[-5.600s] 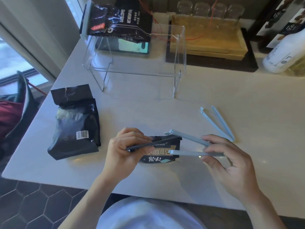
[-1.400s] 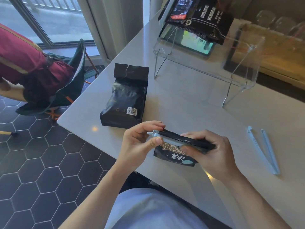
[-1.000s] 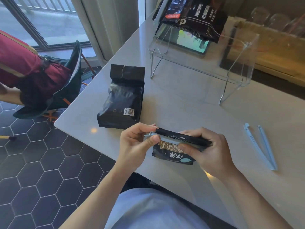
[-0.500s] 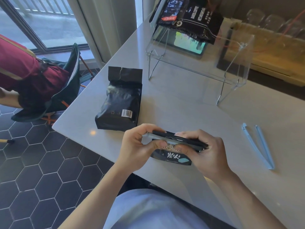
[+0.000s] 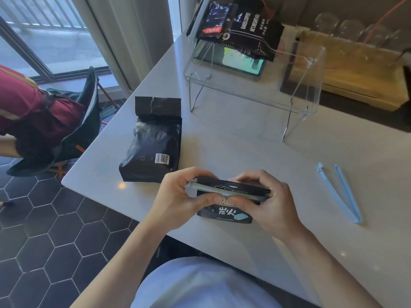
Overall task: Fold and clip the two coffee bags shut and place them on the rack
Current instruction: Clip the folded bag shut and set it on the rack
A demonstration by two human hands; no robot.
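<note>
Item in hand: I see a small black foil coffee bag with pale lettering (image 5: 224,213) at the table's near edge, pinched at its folded top by my left hand (image 5: 178,200) and right hand (image 5: 270,203) over a pale blue plastic clip bar (image 5: 222,192); I judge it light, crinkly and slippery, best gripped along the stiff fold. Count, from the clear acrylic rack (image 5: 311,85): one larger black bag (image 5: 151,147) unclipped left of it, one printed bag (image 5: 242,25) on it, one spare open blue clip (image 5: 340,192) in front of it.
</note>
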